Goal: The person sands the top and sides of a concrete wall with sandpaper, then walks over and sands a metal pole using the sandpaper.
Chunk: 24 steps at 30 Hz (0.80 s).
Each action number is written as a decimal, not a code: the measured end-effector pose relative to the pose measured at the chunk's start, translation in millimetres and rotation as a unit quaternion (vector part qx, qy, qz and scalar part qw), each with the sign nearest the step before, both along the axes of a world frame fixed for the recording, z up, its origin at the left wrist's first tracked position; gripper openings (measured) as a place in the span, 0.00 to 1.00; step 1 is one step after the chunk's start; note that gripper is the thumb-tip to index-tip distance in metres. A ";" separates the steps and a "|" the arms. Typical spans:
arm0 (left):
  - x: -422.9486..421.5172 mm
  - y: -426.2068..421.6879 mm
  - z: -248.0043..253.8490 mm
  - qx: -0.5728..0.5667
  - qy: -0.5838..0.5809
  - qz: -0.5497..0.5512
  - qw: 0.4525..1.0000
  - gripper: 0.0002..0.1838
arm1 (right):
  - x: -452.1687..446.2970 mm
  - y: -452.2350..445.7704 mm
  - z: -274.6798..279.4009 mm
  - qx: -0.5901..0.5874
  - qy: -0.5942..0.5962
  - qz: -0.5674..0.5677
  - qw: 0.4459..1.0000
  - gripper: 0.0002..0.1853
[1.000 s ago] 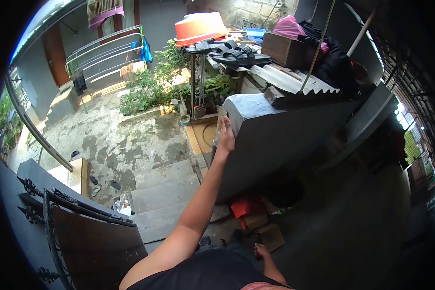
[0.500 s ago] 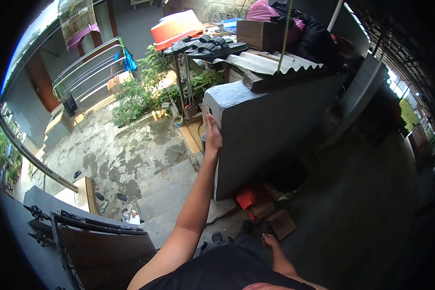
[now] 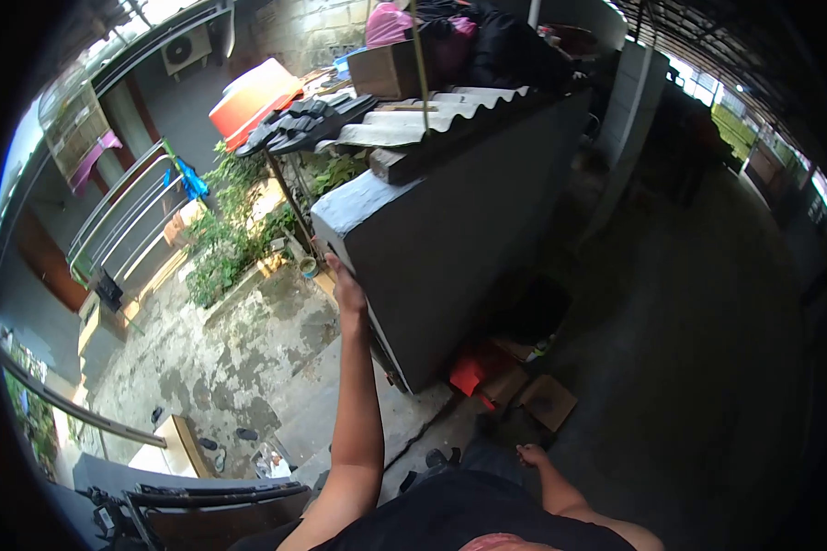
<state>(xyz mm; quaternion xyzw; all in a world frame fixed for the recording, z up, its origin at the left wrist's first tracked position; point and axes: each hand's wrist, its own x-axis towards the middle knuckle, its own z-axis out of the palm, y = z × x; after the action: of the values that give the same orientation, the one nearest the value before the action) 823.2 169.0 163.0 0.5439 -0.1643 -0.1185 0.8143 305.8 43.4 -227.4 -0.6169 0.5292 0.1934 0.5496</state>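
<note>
My left hand (image 3: 345, 286) reaches forward at the end of my stretched arm, against the narrow end of a grey wall (image 3: 450, 220) with a pale top. Its fingers look straight, lying along the wall's edge; their tips are partly hidden. Low beside my body, my right hand (image 3: 530, 455) has its fingers curled. Whether anything is inside them is too dark and small to make out. Nearest to that hand is a brown cardboard box (image 3: 549, 402) on the floor, beside a red item (image 3: 474, 367).
Corrugated roofing (image 3: 413, 119) on the wall bears black sandals (image 3: 312, 119), an orange basin (image 3: 255, 101) and a wooden box (image 3: 386, 72). Plants (image 3: 220, 239) grow beyond. Loose footwear (image 3: 213, 450) lies on the concrete at left, near a dark metal gate (image 3: 211, 500).
My view has turned right and tilted, so the wall and yard sit further left. The left hand stays at the wall's end. My right hand remains low with curled fingers.
</note>
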 end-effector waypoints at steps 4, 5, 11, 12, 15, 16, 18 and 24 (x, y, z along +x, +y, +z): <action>-2.3 -1.9 17.0 -0.044 -0.046 -0.008 0.998 0.45 | -4.9 -0.4 -1.5 -0.026 0.017 0.027 0.999 0.22; 15.4 -0.4 7.1 -0.047 -0.055 -0.012 0.997 0.45 | -4.5 -2.2 1.2 -0.033 0.004 0.019 0.999 0.23; -5.5 -4.0 12.8 -0.043 -0.056 -0.005 0.997 0.43 | -1.1 -15.9 -0.4 -0.030 -0.016 -0.025 0.999 0.22; -5.3 -4.0 11.0 -0.057 -0.075 -0.027 0.995 0.42 | -0.1 -19.4 3.0 -0.028 -0.019 -0.034 0.999 0.22; -17.7 -12.8 19.9 -0.045 -0.065 0.020 0.997 0.41 | -6.6 -25.8 7.6 -0.029 -0.019 -0.033 0.999 0.23; -27.9 -11.6 27.2 -0.035 -0.054 0.055 0.996 0.41 | -12.8 -23.8 -2.4 -0.021 -0.020 -0.035 0.999 0.23; 0.9 -5.0 -0.8 -0.059 -0.091 0.008 0.994 0.41 | -23.9 -27.0 -23.8 -0.021 -0.032 -0.052 0.998 0.24; -3.4 -15.6 15.8 -0.043 -0.053 0.057 0.996 0.42 | -41.9 -58.1 -57.2 0.043 0.019 0.003 0.999 0.25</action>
<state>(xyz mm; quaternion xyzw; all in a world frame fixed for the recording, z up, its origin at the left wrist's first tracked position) 819.8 153.4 178.7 0.5222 -0.1813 -0.0359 0.8326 263.9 -14.6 -284.6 -0.5905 0.5290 0.2294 0.5647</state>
